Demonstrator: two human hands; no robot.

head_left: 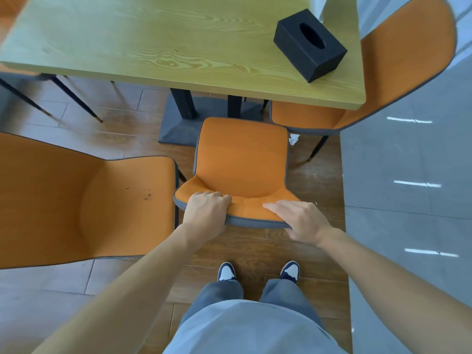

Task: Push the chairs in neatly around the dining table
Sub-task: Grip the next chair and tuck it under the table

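Observation:
An orange chair with grey piping [242, 159] stands directly in front of me, its seat front a short way out from the near edge of the light wooden dining table [158, 47]. My left hand [208, 209] grips the left end of its backrest top. My right hand [298, 221] holds the right end, fingers laid over the rim. A second orange chair [84, 205] stands close on the left, well out from the table. A third orange chair [398, 72] sits at the table's right end, its seat partly under the tabletop.
A black tissue box [310, 46] rests on the table's right corner. The table's dark pedestal base [178, 123] stands on the wood-look floor ahead of the middle chair. A scrap of white paper [293, 139] lies on the floor. More chair legs [76, 103] show at far left.

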